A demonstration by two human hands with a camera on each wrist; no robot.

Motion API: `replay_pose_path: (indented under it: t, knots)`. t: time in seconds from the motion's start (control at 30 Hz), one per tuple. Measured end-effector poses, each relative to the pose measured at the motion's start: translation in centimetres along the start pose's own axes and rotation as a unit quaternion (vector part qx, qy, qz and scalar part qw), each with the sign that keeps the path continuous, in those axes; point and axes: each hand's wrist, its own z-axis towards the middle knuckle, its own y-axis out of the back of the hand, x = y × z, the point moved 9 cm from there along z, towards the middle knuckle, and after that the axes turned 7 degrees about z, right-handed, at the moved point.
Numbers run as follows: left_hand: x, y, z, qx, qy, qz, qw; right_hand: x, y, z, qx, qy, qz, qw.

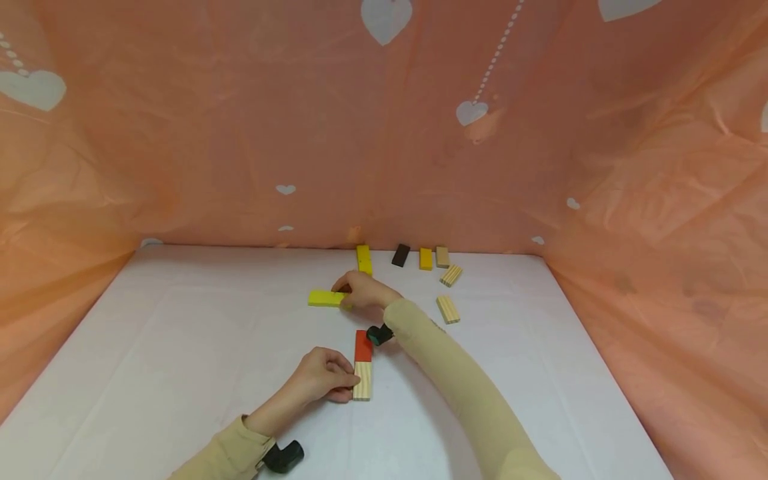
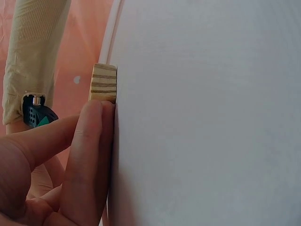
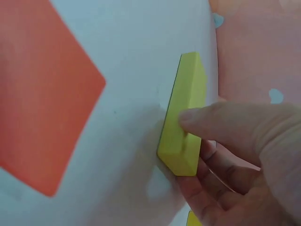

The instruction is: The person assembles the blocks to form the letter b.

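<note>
My right hand holds the right end of a yellow wooden block that lies crosswise on the white table. The right wrist view shows the thumb on the near side of this yellow block and the other fingers under its far side. Closer to me, a plain wooden block lies end to end with a red block in one straight line. My left hand grips the plain block from its left side; in the left wrist view its grained end shows above the fingertips.
Along the back of the table lie another yellow block, a dark block, an orange-yellow block and a tan block. Two striped wooden blocks lie at right. A peach curtain surrounds the table.
</note>
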Motion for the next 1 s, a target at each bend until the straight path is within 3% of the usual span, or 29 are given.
replay_pose_path:
  t: [0.17,0.57,1.0]
  knots:
    - [0.0,-0.1,0.1,0.0,-0.006,-0.002,1.0,0.4,0.0,-0.3,-0.001,0.023,-0.018,1.0]
    - [0.0,0.0,0.2,0.005,-0.02,-0.004,0.9998,0.8,-0.3,-0.4,0.007,0.034,-0.018,0.999]
    - [-0.1,0.0,0.2,0.006,-0.015,-0.001,0.9999,1.7,-0.6,-0.4,0.053,0.075,-0.042,0.995]
